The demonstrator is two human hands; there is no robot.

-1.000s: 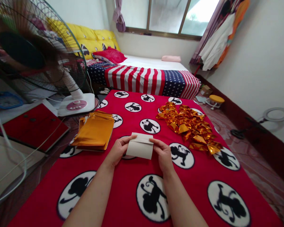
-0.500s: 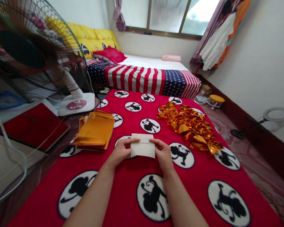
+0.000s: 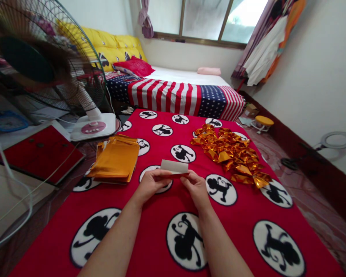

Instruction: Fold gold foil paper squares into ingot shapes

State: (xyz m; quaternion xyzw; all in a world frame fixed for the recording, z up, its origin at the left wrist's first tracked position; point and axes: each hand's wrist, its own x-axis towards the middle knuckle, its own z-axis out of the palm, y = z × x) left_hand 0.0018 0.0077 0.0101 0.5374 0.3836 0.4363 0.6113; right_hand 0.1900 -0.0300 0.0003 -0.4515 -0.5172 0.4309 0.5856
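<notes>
Between my two hands is a small sheet of paper [image 3: 174, 166], its pale side showing on the upper part and its near part folded up. My left hand [image 3: 150, 185] pinches the left end of the fold. The right end is pinched by my right hand [image 3: 196, 186]. To the left lies a stack of gold foil paper sheets [image 3: 115, 159]. Folded shiny gold foil pieces [image 3: 229, 152] form a heap on the right. All of this is on or above a red cloth [image 3: 152, 246] with black monkeys in white circles.
A standing fan [image 3: 93, 129] is at the left, beside a red panel [image 3: 40, 152] and a white cable. Behind the cloth is a bed [image 3: 167, 96] with striped bedding. A yellow stool [image 3: 263, 121] and a ring light [image 3: 337, 139] stand at the right.
The near part of the paper, which hung down towards me with its pale side showing, is now folded upward. My fingers have closed in along the fold; the stack and heap look the same.
</notes>
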